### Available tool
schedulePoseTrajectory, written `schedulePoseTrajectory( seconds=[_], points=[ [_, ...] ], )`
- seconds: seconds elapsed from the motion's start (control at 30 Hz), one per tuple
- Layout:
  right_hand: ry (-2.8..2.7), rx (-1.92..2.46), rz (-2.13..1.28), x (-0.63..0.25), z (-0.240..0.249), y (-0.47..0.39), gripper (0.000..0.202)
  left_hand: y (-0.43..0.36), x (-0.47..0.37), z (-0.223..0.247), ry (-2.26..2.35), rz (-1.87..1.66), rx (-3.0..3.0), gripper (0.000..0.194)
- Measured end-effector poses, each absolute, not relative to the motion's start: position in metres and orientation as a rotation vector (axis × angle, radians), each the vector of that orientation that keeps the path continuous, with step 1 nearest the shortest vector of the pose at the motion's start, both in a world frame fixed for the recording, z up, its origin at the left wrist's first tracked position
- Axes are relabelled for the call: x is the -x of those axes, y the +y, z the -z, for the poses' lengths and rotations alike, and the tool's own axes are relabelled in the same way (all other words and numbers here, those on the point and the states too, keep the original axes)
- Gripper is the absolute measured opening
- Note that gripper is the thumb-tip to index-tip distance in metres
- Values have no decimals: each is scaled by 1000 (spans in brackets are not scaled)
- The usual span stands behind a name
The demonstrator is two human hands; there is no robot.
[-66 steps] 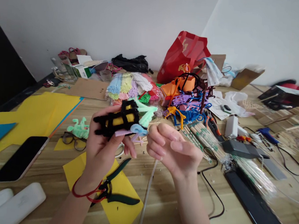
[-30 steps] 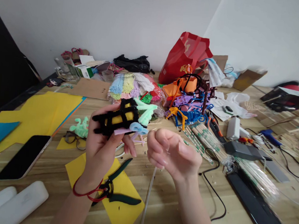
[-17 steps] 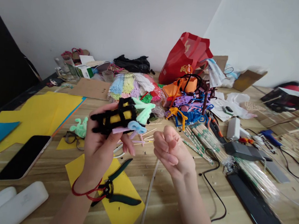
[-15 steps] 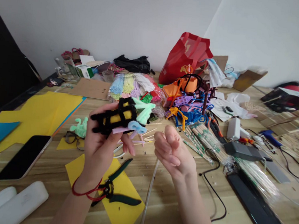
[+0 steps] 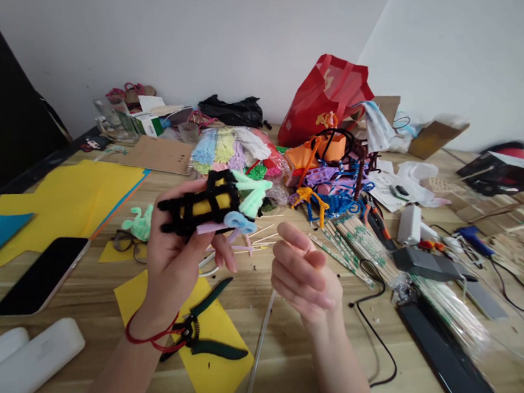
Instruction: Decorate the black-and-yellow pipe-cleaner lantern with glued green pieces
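My left hand [image 5: 178, 256] holds up a black fuzzy lantern-like craft [image 5: 201, 206] with yellow panels. Pale green fuzzy strips [image 5: 253, 194] and a light blue bow [image 5: 240, 222] are at its right end, and a lilac strip hangs below. To the right of the craft, apart from it, my right hand [image 5: 305, 277] is raised with its fingers curled loosely and nothing visible in them. Green-handled pruning shears [image 5: 218, 350] lie on a yellow sheet [image 5: 213, 382] beneath my left wrist.
On the wooden table [image 5: 292, 370], a phone [image 5: 41, 275] and white cases are at left. Behind are bagged fuzzy stems [image 5: 224, 147], a red bag [image 5: 325, 98] and colourful crafts. Wrapped sticks [image 5: 454, 311], pliers [image 5: 379, 222], cables and a glue gun [image 5: 476, 241] lie at right.
The fingers of my right hand have loosened from a tighter fist and spread slightly. My left hand and the craft have barely moved.
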State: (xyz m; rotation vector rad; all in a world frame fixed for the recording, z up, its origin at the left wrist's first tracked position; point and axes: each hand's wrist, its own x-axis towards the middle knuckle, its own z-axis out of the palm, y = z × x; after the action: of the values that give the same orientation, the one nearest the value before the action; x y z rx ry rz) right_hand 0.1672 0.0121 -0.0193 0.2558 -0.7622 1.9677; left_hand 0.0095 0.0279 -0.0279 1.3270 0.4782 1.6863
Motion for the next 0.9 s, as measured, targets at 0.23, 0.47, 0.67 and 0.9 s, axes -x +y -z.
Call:
schedulePoseTrajectory(
  seconds=[0.23, 0.47, 0.67, 0.9],
  points=[
    [-748, -365, -1997, -166, 14, 12, 32, 29, -9, 27, 462, -1686, -1340, 33],
    [-721, -147, -1897, -171, 6, 10, 42, 29, -8, 29, 455, -1682, -1355, 31],
    [-740, -131, -1891, -172, 6, 8, 33, 28, -8, 28, 470, -1687, -1348, 33],
    [-813, -145, -1889, -168, 8, 7, 32, 28, -8, 27, 504, -1723, -1308, 31]
  ],
)
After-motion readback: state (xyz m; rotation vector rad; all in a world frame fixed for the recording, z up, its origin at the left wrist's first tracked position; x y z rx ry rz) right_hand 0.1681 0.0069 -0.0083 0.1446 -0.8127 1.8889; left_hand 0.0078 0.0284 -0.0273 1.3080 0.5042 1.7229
